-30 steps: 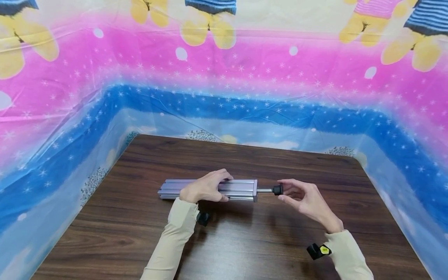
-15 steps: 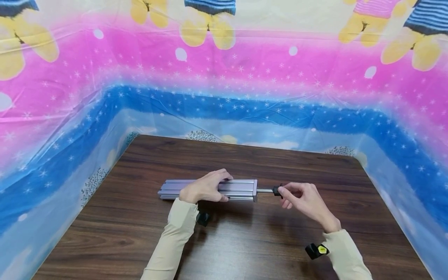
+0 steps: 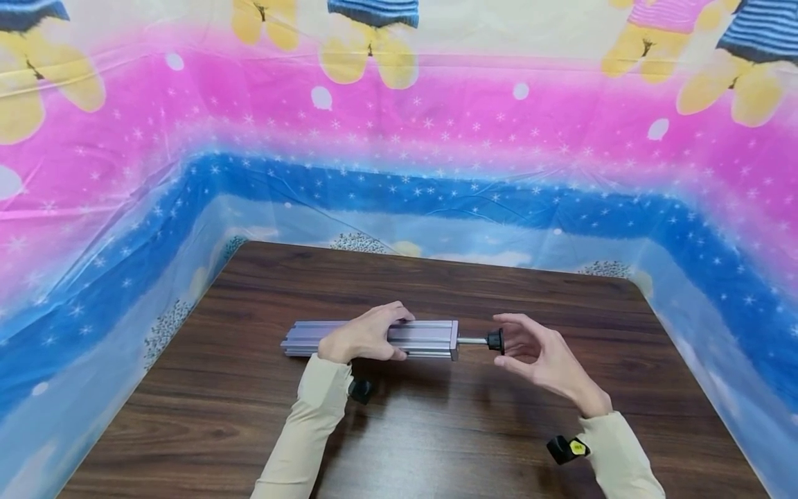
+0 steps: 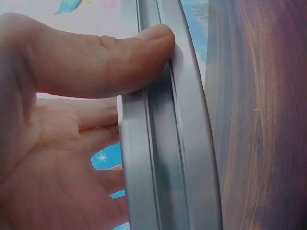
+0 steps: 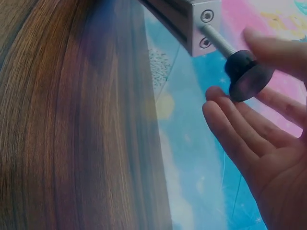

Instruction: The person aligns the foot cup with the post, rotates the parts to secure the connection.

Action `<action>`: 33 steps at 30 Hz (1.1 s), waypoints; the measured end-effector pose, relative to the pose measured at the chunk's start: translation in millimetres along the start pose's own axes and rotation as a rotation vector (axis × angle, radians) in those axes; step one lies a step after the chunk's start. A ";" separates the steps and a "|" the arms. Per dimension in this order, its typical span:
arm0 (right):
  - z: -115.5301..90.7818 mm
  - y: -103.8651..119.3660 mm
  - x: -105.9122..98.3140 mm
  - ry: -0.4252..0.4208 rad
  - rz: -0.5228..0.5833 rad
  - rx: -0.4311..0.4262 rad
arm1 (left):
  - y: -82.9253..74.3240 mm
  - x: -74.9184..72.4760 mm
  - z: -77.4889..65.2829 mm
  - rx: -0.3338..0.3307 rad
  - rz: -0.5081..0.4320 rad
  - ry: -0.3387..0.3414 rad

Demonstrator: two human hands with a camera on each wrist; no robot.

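Note:
A silver aluminium extrusion (image 3: 429, 335) lies lengthwise on the table. My left hand (image 3: 361, 335) grips it from above, and in the left wrist view the thumb (image 4: 115, 62) presses along its grooved side while the fingers reach round the far side. From the end plate (image 5: 196, 36), held by screws, a threaded rod (image 3: 472, 341) sticks out to the right, tipped with a black levelling foot (image 3: 495, 340). My right hand (image 3: 544, 355) is spread round that foot, thumb below and fingers above in the head view, without pinching it.
Dark wood-grain table (image 3: 206, 409) under both hands. A printed pink and blue cloth (image 3: 386, 187) hangs along its back and sides. Black camera mounts (image 3: 564, 449) sit at both wrists.
Half a second ago my right thumb and fingers pinched the black levelling foot; now they have let go and spread apart. My left hand and the extrusion have stayed in place.

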State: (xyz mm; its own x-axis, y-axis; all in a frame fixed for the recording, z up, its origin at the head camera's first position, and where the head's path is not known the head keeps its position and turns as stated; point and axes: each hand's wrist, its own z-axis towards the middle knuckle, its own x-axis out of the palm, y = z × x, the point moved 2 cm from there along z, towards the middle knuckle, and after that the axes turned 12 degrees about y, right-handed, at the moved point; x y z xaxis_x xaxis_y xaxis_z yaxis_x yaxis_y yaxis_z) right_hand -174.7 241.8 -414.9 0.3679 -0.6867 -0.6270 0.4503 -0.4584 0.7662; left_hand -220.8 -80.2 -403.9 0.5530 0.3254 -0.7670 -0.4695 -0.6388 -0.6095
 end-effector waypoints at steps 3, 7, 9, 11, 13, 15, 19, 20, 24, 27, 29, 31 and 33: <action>1.1 -0.5 0.0 -0.001 0.012 -0.035 | 0.0 -0.3 -0.4 0.006 -0.001 0.001; 2.4 -2.0 -0.3 -0.023 -0.035 -0.027 | 0.6 -0.5 -0.5 0.006 -0.006 -0.002; 2.6 -2.6 -0.4 -0.034 -0.063 -0.015 | 0.8 -0.4 -0.6 0.005 -0.001 -0.003; 2.7 -3.0 -0.5 -0.043 -0.088 -0.005 | 0.9 -0.1 -0.5 0.006 0.005 -0.003; 2.6 -3.2 -0.3 -0.046 -0.099 0.007 | 1.2 0.3 -0.3 0.009 0.013 -0.004; 2.2 -3.5 -0.1 -0.047 -0.099 0.025 | 1.3 0.5 0.2 0.011 0.011 -0.005; 1.5 -4.0 0.5 -0.033 -0.075 0.063 | 1.1 0.6 0.6 0.012 0.011 -0.002; 1.4 -4.3 0.6 -0.028 -0.062 0.071 | 0.9 0.5 0.7 0.012 0.013 -0.001; 1.7 -5.9 0.9 -0.013 -0.012 0.096 | 0.7 0.2 1.3 0.019 0.024 -0.004; 2.2 -8.4 1.2 -0.003 0.000 0.113 | 1.1 -0.1 1.2 0.022 0.022 -0.006; 2.5 -9.4 1.6 0.003 -0.002 0.126 | 1.3 -0.1 0.8 0.021 0.020 -0.006; 2.9 -9.7 1.9 0.006 -0.004 0.141 | 1.2 -0.2 0.1 0.019 0.015 -0.005; 2.6 -8.7 1.9 -0.001 -0.020 0.146 | 1.3 -0.4 -0.8 0.016 0.014 -0.004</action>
State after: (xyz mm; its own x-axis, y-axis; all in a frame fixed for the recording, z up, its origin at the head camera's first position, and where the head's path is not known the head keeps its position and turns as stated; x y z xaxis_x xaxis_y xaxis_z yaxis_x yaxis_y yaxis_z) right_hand -180.1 243.1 -422.4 0.3593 -0.6769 -0.6424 0.3345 -0.5492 0.7658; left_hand -221.2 -81.7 -404.2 0.5436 0.3188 -0.7764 -0.4886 -0.6319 -0.6016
